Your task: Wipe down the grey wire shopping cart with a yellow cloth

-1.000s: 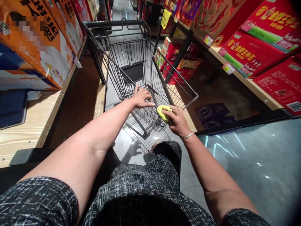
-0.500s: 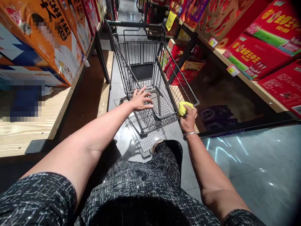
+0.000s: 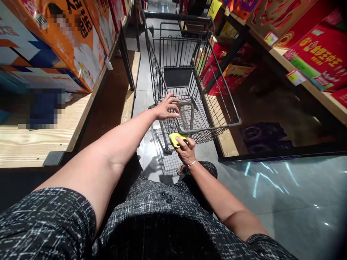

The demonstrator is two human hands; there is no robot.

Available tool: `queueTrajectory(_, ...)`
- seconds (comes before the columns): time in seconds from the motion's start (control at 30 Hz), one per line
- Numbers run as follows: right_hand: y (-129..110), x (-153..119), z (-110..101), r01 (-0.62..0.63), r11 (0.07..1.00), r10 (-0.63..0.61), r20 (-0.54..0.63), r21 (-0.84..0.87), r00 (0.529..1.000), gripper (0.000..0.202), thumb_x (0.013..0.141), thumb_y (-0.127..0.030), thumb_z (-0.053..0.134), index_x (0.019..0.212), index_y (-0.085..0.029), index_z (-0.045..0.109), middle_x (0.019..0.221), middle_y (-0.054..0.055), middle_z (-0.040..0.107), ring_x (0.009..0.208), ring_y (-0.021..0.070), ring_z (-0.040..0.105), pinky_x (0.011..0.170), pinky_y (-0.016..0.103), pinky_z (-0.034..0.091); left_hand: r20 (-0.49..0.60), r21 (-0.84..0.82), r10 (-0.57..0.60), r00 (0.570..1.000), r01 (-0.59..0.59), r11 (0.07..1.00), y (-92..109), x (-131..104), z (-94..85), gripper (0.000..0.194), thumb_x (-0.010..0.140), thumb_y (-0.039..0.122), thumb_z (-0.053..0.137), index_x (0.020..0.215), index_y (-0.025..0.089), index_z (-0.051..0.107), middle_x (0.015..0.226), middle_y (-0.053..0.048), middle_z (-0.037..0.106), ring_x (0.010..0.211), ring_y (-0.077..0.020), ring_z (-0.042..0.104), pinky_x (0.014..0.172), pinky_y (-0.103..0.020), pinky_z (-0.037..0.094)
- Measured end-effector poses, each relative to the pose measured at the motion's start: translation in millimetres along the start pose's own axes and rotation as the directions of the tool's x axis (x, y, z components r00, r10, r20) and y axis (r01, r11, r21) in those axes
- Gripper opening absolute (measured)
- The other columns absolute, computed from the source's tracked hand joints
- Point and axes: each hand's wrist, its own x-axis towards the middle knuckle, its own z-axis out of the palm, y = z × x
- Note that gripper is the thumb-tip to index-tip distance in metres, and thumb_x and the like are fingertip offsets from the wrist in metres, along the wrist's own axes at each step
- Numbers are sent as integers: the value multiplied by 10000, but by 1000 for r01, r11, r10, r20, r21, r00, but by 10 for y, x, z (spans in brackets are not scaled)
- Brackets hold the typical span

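Fingers of the right hand (image 3: 186, 150) grip a yellow cloth (image 3: 176, 139) just below, as viewed, the left end of the shopping cart's near rim (image 3: 208, 128), which runs crosswise, while the left hand (image 3: 166, 109), fingers parted, is near that corner, contact undetermined.

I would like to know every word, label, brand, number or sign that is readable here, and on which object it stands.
"王中王": yellow characters on the red carton at right; the two characters before them are less clear.
Orange box at left: large black characters, partly pixelated, not surely readable.
Price tags on the right shelf: too small and blurred.
Yellow sign at top: unreadable.
Shopping cart: no readable text.
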Motion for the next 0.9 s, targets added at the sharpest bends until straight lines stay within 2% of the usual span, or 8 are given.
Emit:
queueTrajectory(0.13, -185, -189, 311, -15, 1000, 17, 291, -12, 957, 362, 949, -204, 611, 1199, -420, 759, 1404, 6, 649, 1249, 295, 463, 959, 444, 441, 21, -22, -54, 998, 54, 998, 21, -6, -38, 349, 837, 560, 778, 963, 235, 806, 1611, -64, 428, 1621, -396, -7, 1298, -640, 32)
queueTrajectory(0.23, -273, -208, 412, -27, 1000, 31, 383, -17, 923, 358, 939, -205, 613, 1200, -396, 765, 1426, 17, 642, 1266, 315, 470, 961, 453, 452, 30, -1, -115, 993, 115, 993, 50, 16, -44, 270, 843, 474, 770, 956, 230, 797, 1651, -45, 374, 1624, -381, -31, 1307, -604, 20)
queueTrajectory(0.33, -210, -143, 360, 73, 997, -75, 318, 20, 945, 296, 935, -218, 643, 1138, -381, 784, 1382, 7, 669, 1234, 300, 490, 972, 431, 449, 17, 29, -178, 984, 178, 984, 100, 42, -62, 211, 859, 402, 719, 975, 240, 788, 1674, -19, 333, 1627, -368, -41, 1304, -604, 25)
queueTrajectory(0.43, 4, -41, 144, 161, 987, -162, 156, 19, 974, 275, 951, -222, 648, 1134, -381, 778, 1341, -8, 678, 1210, 260, 492, 983, 398, 442, 30, 83, -257, 966, 254, 964, 197, 38, -108, 235, 872, 339, 666, 1056, 252, 783, 1686, -21, 310, 1624, -381, -49, 1291, -646, 47)
queueTrajectory(0.57, 327, 148, -284, 117, 993, -118, -65, -21, 991, 243, 946, -238, 672, 1127, -358, 781, 1344, 33, 645, 1301, 274, 421, 1089, 446, 413, 28, 164, -265, 964, 257, 952, 363, -45, -110, 315, 906, 251, 571, 1158, 265, 759, 1689, -35, 314, 1620, -404, -22, 1241, -742, 132)
queueTrajectory(0.67, 426, 315, -503, 17, 1000, -21, -217, -19, 976, 303, 922, -225, 702, 1173, -382, 764, 1354, 54, 610, 1369, 297, 361, 1153, 493, 384, -69, 140, -193, 979, 202, 969, 470, -149, -14, 401, 883, 132, 470, 1157, 255, 736, 1642, -39, 408, 1616, -342, 147, 1237, -693, 227)
queueTrajectory(0.8, 331, 435, -401, -51, 998, 58, -204, 41, 977, 325, 920, -237, 711, 1185, -421, 756, 1291, 60, 616, 1312, 276, 408, 1140, 484, 418, -126, 6, -146, 981, 148, 989, 552, -332, 120, 382, 973, 241, 411, 1227, 225, 696, 1395, -82, 648, 1417, -266, 516, 1194, -528, 400)
queueTrajectory(0.9, 194, 353, -83, -22, 998, 29, -98, 65, 995, 306, 943, -230, 680, 1153, -436, 764, 1278, 41, 650, 1274, 251, 439, 1112, 461, 430, -28, 74, -106, 994, 107, 991, 543, -475, 153, 385, 1029, 396, 391, 1106, 236, 733, 1292, -73, 706, 1477, -301, 431, 1197, -580, 353)
